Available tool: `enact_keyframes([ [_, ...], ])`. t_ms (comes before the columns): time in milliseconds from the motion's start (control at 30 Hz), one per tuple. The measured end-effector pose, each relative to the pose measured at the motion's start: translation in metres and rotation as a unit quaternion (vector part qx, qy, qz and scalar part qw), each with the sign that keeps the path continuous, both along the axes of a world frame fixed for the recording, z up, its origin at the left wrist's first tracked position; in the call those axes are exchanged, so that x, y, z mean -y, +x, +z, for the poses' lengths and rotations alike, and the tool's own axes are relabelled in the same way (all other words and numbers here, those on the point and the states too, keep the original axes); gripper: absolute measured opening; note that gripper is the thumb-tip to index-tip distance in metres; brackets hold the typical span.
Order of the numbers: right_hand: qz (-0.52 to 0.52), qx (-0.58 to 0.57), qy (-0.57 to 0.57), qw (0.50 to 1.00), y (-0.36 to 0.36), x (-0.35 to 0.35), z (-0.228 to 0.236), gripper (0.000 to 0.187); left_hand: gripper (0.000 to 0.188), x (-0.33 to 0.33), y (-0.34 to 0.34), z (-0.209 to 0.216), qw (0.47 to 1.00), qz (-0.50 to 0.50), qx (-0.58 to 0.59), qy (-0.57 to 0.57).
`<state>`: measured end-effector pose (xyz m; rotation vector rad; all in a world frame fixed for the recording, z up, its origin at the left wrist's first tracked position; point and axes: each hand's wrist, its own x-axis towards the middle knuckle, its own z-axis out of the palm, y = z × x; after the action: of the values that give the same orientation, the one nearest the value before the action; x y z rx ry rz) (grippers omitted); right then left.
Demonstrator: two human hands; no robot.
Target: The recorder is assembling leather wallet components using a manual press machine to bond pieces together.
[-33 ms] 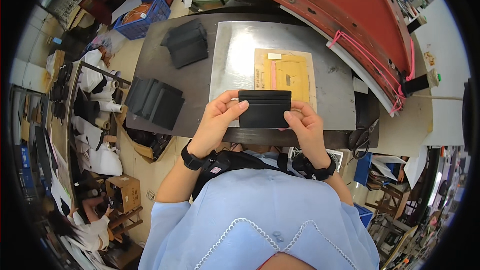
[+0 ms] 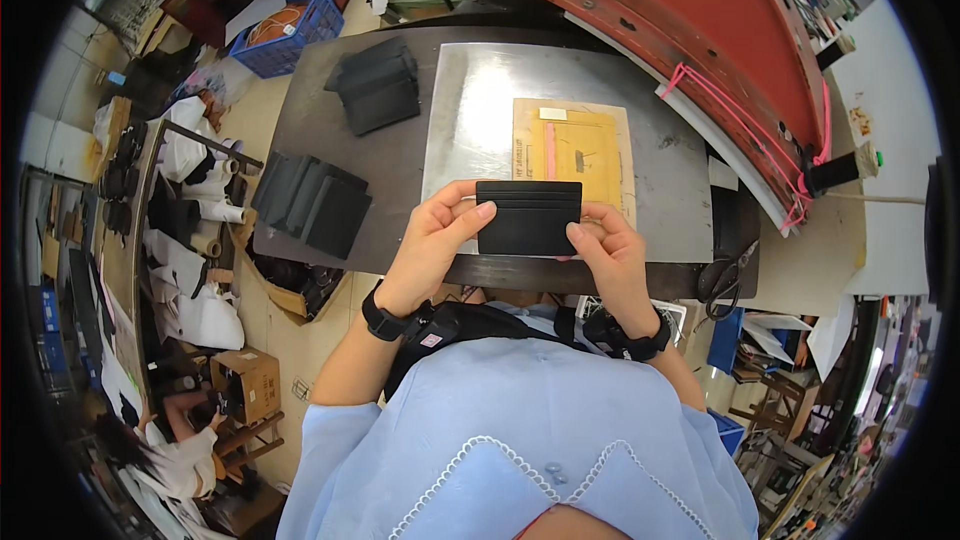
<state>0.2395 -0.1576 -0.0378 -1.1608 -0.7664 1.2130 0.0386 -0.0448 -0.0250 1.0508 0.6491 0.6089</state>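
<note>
Between my two hands is a flat black card holder [image 2: 529, 219] with several slot edges running across its upper part. My left hand [image 2: 447, 219] pinches its left edge, thumb on the front face. At its right edge my right hand [image 2: 606, 237] grips the lower corner, thumb in front. The card holder is held up over the near edge of the table, hiding part of a tan cutting pattern board [image 2: 575, 140] behind it. That board has a yellow panel and a pink strip, and lies on a shiny metal plate [image 2: 468, 90].
On the dark table [image 2: 300, 120], two stacks of black pieces lie at left: a far stack [image 2: 378, 90] and a near stack [image 2: 312, 205]. A red machine [image 2: 690, 20] with pink cord overhangs the right. Scissors [image 2: 722, 285] rest at the right corner. A person [image 2: 180, 455] sits lower left.
The table and the things on it appear very slightly further right in the picture. Both hands keep the same hold on the card holder.
</note>
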Motion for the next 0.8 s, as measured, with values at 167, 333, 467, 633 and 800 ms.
enact_keyframes([
  [167,-0.063,0.420,0.195,0.884,-0.022,-0.011,0.001,0.023,0.040,-0.002,-0.019,-0.013,0.993,0.099,-0.060,0.028],
  [333,0.091,0.565,0.317,0.756,-0.045,-0.029,0.001,0.030,0.048,-0.002,-0.036,-0.012,0.995,0.100,-0.016,0.013],
  [467,0.112,0.540,0.284,0.784,-0.060,-0.033,-0.003,0.031,0.047,-0.017,-0.069,-0.013,0.992,0.122,-0.020,0.011],
  [633,0.132,0.525,0.298,0.786,-0.071,-0.043,-0.004,0.030,0.035,-0.009,-0.088,-0.017,0.993,0.097,-0.047,-0.038],
  [800,0.119,0.357,0.135,0.917,-0.072,-0.039,-0.007,0.025,0.042,-0.003,-0.107,0.003,0.992,-0.073,-0.081,-0.058],
])
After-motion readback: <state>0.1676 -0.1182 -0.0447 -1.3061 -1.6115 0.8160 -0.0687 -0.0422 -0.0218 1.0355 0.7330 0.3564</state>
